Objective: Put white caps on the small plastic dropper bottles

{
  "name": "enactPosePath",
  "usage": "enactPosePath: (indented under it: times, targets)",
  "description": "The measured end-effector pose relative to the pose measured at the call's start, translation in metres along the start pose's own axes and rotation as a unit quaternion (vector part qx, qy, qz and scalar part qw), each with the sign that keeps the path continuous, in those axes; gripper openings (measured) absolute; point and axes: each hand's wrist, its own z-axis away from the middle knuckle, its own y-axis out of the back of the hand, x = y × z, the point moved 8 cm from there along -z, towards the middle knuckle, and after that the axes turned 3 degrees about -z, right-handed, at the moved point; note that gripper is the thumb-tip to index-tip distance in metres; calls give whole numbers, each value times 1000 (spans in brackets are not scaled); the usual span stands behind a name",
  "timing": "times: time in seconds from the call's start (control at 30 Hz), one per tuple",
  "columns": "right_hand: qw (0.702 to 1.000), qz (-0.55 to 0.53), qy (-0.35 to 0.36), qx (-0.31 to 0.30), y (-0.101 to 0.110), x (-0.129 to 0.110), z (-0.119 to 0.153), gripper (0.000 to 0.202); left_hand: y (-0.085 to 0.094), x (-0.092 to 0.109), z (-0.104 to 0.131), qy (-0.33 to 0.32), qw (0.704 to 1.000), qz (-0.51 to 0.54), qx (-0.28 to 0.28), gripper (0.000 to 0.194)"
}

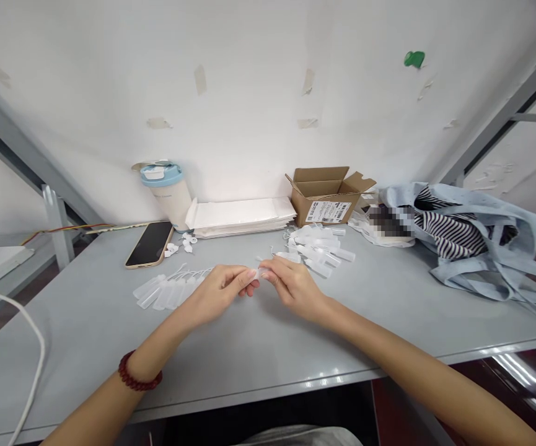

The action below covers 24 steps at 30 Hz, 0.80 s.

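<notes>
Over the middle of the desk, my left hand (224, 288) and my right hand (295, 288) meet, fingertips pinched on a small translucent plastic bottle (257, 273). Most of that bottle is hidden by the fingers. To the left of my left hand lies a row of similar translucent squeeze bottles (170, 292) with thin strap-like tops. Beyond my right hand is a loose pile of the same bottles (321, 248). Several small white plastic caps (187, 241) are scattered near the phone.
A phone (150, 244) lies at the back left beside a blue-lidded tumbler (168, 192). White envelopes (242, 215) and an open cardboard box (326, 198) stand against the wall. At right rests a light blue cloth bag (504, 217); a white cable (39, 347) crosses the left edge.
</notes>
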Motion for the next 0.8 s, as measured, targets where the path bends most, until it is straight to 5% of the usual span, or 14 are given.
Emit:
enactPosePath:
  times: [0.3, 0.57, 0.67, 0.8]
  targets:
    - [987, -133, -75, -54, -3, 1, -5, 39, 3, 7, 2, -33, 991, -131, 15, 40]
    - [971, -153, -182, -22, -10, 23, 1, 40, 1, 12, 0, -99, 969, -222, 45, 37]
    - [966, -141, -214, 19, -5, 32, 3, 42, 24, 2, -2, -103, 947, -285, 111, 33]
    - [983, -7, -179, 50, 9, 38, 0, 35, 78, -32, 0, -37, 884, -413, 217, 34]
